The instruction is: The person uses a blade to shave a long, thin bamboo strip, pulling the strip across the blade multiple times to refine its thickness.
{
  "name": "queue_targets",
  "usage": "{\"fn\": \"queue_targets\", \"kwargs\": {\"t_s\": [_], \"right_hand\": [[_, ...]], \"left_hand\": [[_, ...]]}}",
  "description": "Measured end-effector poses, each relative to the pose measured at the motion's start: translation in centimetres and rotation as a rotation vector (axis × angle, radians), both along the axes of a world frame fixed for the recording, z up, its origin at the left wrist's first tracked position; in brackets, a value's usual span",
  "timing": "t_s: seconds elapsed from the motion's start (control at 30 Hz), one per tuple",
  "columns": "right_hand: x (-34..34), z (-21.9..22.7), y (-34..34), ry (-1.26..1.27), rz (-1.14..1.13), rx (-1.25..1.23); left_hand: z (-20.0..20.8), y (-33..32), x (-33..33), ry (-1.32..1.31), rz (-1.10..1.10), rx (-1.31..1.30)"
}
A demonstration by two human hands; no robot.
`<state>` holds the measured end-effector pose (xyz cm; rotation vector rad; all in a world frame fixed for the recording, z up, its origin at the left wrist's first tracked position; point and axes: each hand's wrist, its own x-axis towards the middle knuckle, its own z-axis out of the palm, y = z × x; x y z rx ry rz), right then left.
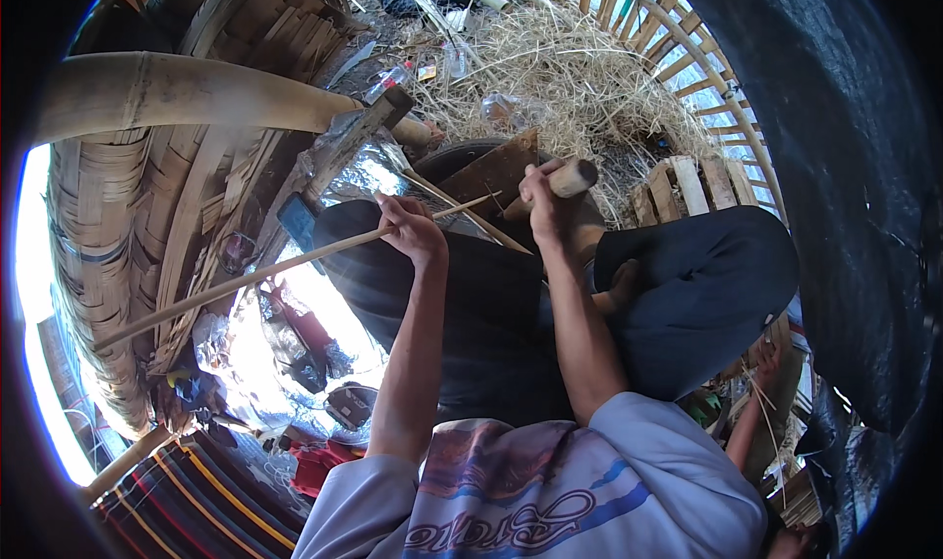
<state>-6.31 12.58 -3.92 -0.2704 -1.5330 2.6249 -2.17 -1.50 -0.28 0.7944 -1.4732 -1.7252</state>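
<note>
My left hand (411, 229) is closed around a long thin bamboo stick (246, 277). The stick slants from the lower left up to the front of my lap, its narrow tip near my right hand. My right hand (539, 203) grips the thick, pale wooden handle (574, 177) of a broad-bladed knife. Its brown, rusty-looking blade (494, 174) extends left of the hand, just beyond the stick's tip. Under the stick, another split bamboo strip (467, 211) runs across between my knees. My dark-trousered legs are folded on both sides.
Dry straw (580, 78) and plastic bottles (391, 83) litter the ground ahead. A thick bamboo pole (187, 94) and woven bamboo panels (128, 235) stand at left. Black sheeting (825, 166) hangs at right. Another person's arm (754, 402) shows at lower right, with thin strips by the hand.
</note>
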Motion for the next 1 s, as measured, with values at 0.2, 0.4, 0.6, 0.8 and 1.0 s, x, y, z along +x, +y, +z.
{"fn": "queue_targets", "kwargs": {"t_s": [0.2,0.4,0.6,0.8,1.0], "right_hand": [[0.6,1.6,0.0,-0.022,0.027,0.032],[0.7,-0.4,0.0,0.024,0.045,0.228],[0.2,1.1,0.6,0.029,-0.008,0.201],[0.5,2.7,0.7,0.053,0.0,0.06],[0.6,-0.8,0.1,0.039,0.086,0.28]], "left_hand": [[-0.1,-0.3,0.4,-0.007,0.009,0.021],[-0.2,-0.1,0.4,0.016,0.023,0.004],[-0.3,0.0,0.5,0.025,-0.015,0.023],[-0.4,-0.3,0.5,0.019,0.0,0.037],[-0.5,-0.3,0.1,-0.009,0.068,0.029]]}}
